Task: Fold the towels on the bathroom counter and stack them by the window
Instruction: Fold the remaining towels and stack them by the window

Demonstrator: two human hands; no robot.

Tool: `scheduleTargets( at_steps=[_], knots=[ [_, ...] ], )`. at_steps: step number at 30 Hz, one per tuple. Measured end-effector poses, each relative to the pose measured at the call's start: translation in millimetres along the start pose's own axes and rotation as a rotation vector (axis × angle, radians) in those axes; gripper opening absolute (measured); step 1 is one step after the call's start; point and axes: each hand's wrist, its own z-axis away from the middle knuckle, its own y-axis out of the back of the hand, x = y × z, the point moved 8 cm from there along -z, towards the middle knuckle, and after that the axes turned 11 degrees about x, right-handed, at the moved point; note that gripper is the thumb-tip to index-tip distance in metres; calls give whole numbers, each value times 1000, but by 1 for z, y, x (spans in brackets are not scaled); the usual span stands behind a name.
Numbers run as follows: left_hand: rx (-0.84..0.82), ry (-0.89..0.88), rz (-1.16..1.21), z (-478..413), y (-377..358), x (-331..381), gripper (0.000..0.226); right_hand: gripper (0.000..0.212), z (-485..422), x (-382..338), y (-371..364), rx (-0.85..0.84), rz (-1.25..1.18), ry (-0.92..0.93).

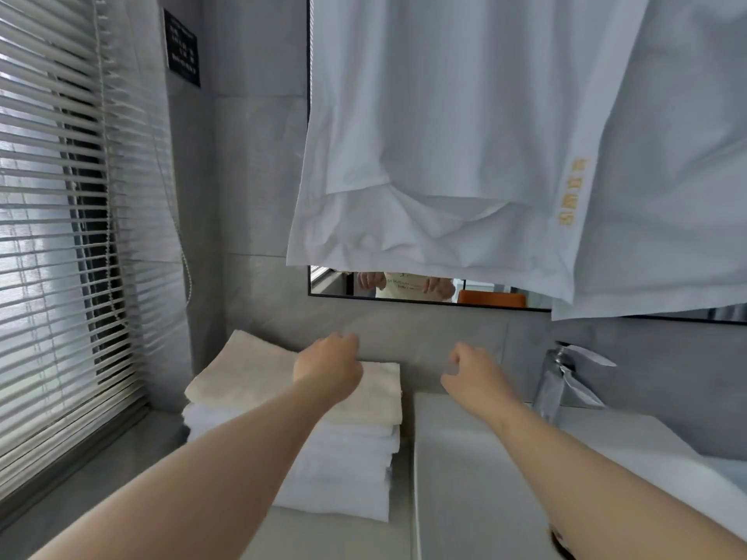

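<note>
A stack of folded towels stands on the grey counter point(121, 474) beside the window blinds point(60, 236). A cream towel point(250, 377) lies on top, with several white towels point(343, 470) beneath it. My left hand point(327, 365) is over the far right part of the cream towel, fingers loosely bent and gripping nothing. My right hand point(473, 377) hovers to the right of the stack, above the back edge of the white basin point(485, 478), fingers loosely curled and empty. A large white cloth point(465, 135) with yellow lettering hangs above, covering most of the mirror.
A chrome tap point(562, 377) stands at the back right of the basin. A strip of mirror point(404, 286) shows below the hanging cloth. The blind's bead cord point(188, 272) hangs near the wall, left of the stack.
</note>
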Motion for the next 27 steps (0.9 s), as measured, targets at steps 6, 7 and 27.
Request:
scheduleTargets(
  at_steps=[6, 7, 27],
  knots=[
    [-36, -129, 43, 22, -7, 95, 23, 21, 20, 69, 50, 47, 65, -72],
    [-43, -144, 42, 27, -8, 112, 23, 21, 25, 83, 58, 51, 66, -88],
    [-217, -281, 240, 153, -82, 478, 29, 11, 128, 428, 202, -56, 128, -289]
  ],
)
